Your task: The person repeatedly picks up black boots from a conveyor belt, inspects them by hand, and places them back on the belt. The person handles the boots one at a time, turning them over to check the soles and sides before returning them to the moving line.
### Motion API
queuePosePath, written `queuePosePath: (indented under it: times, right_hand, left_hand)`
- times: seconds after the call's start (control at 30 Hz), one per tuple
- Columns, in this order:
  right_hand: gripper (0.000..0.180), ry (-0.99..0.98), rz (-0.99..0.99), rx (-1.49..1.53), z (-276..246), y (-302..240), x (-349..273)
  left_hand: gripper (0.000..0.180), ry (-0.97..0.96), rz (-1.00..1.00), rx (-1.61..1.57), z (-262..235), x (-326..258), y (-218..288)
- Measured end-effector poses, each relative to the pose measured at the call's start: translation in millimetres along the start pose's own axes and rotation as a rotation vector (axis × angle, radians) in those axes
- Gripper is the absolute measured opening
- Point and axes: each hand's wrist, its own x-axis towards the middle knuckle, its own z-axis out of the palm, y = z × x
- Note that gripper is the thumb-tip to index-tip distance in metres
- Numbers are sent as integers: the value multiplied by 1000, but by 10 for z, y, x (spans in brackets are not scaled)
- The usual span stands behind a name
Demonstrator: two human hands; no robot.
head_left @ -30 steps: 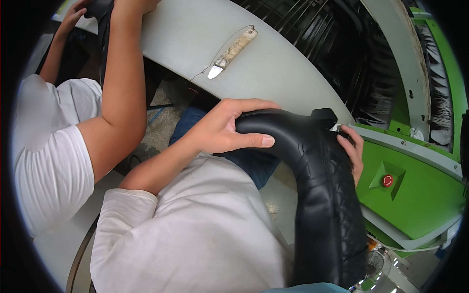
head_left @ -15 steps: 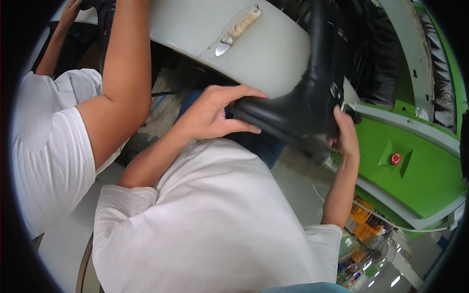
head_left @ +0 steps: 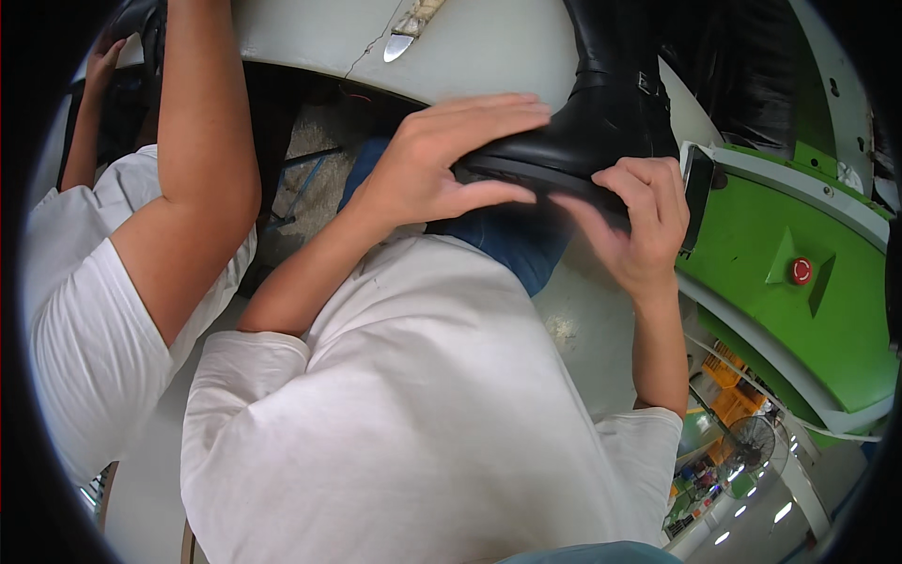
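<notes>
A black leather boot (head_left: 606, 127) with a buckled ankle strap lies over the near edge of the table, its toe pointing left and its shaft running away from me. My left hand (head_left: 423, 160) clasps the toe, fingers over the top and thumb under the sole. At the heel end, my right hand (head_left: 648, 216) grips the edge of the sole with bent fingers, its thumb stretched out below. The sole faces toward my body. On the table, left of the boot shaft, lies a short knife (head_left: 401, 42) with a wrapped, worn handle, partly cut off by the picture's upper edge.
The pale table (head_left: 310, 33) spans the far side. At right stands a green machine panel (head_left: 752, 329) with a red push button (head_left: 800, 272). Further black boots (head_left: 742, 75) are at the far right. A co-worker's arm (head_left: 209, 113) reaches forward close on my left.
My right hand has moved from the back of the heel to the edge of the sole. The boot has tilted slightly, and the whole view has shifted.
</notes>
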Motion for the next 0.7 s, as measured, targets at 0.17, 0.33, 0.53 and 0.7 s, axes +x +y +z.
queuePosePath:
  times: [0.17, 0.33, 0.53, 0.7]
  right_hand:
    - [46, -99, 75, 198, -38, 130, 176]
    - [44, -123, 140, 326, -23, 176, 277]
    - [49, -238, 408, 419, -107, 207, 400]
    - [61, -307, 601, 443, -195, 237, 515]
  left_hand:
    - [67, -12, 20, -147, 108, 115, -43]
    - [65, -10, -46, -178, 139, 146, -49]
    - [59, 34, -28, -173, 163, 188, -4]
    - [57, -8, -60, -224, 120, 256, 11]
